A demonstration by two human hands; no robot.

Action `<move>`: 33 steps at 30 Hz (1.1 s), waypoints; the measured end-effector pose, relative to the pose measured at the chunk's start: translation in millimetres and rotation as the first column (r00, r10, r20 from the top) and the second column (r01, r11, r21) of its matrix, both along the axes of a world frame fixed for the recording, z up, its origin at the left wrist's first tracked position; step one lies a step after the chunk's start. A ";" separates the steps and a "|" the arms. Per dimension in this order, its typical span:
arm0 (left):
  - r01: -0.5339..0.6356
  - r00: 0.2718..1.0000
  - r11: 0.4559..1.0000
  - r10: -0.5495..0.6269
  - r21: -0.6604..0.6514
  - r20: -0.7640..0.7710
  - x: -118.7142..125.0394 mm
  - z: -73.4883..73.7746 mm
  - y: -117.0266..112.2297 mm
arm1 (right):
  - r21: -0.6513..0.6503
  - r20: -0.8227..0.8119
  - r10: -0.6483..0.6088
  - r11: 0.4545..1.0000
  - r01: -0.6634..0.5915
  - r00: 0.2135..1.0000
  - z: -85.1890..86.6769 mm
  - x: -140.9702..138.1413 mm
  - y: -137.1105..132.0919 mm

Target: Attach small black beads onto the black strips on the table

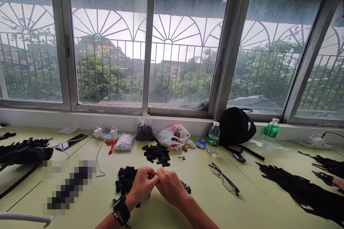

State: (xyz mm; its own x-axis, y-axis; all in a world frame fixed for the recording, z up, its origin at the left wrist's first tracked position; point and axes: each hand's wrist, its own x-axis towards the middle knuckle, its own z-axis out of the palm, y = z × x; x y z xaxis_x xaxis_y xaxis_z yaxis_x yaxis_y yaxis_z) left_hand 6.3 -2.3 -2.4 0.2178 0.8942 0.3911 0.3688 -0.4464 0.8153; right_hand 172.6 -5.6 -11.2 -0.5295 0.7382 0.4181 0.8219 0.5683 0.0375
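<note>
Two bare hands over long pale-green worktable (255, 200): pile of black cut scraps (125, 179) just left of L hand (142, 186), small black beads (186, 187) just right of R hand (170, 186). Both hands closed, near-level, fingertips (158, 171) meeting at centre; can't tell if anything's held.

A water bottle (213, 138) stands on the pale green desk (255, 193), with a black bag (235, 126) just right of it, eyeglasses (224, 177) nearby in front, and a white plastic carrier bag (172, 137) just left
</note>
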 end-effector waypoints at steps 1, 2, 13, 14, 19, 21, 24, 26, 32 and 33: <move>0.000 1.000 1.000 0.000 0.000 0.003 0.0 0.5 -0.3 | 0.003 -0.002 0.003 1.000 -0.003 1.000 0.2 -0.2 -0.3; -0.001 1.000 1.000 0.001 0.000 0.006 0.0 1.1 -0.6 | 0.005 -0.003 0.006 1.000 -0.006 1.000 0.5 -0.4 -0.6; 0.059 0.997 0.998 -0.059 -0.018 0.046 -0.1 2.1 0.2 | 0.040 -0.031 0.020 0.999 -0.019 0.999 -0.1 1.5 1.0; 0.063 0.997 0.998 -0.062 -0.019 0.052 0.3 1.9 0.5 | 0.037 -0.063 0.020 0.999 -0.017 0.998 -0.7 2.3 1.5; 0.018 0.995 1.000 -0.017 -0.006 0.102 2.4 1.0 2.4 | -0.015 -0.320 -0.014 1.000 0.010 0.947 -1.3 2.4 6.7; -0.058 0.990 0.998 0.057 0.003 0.130 2.6 0.1 3.8 | -0.058 -0.478 -0.013 0.998 -0.017 0.878 -0.5 1.5 10.1; -0.158 0.975 0.987 0.154 0.009 0.162 1.6 -1.4 6.8 | -0.187 -0.715 -0.013 0.967 -0.173 0.699 0.2 0.0 15.1; -0.186 0.968 0.982 0.180 0.015 0.175 0.4 -1.9 8.8 | -0.287 -0.830 -0.063 0.900 -0.327 0.554 0.3 -1.4 17.9; -0.179 0.971 0.982 0.167 0.055 0.170 -1.0 0.3 8.2 | -0.328 -0.925 -0.154 0.786 -0.524 0.348 2.0 -7.3 18.2; -0.168 0.974 0.984 0.156 0.062 0.166 -0.7 1.0 7.0 | -0.333 -0.925 -0.161 0.779 -0.531 0.344 2.4 -8.1 17.1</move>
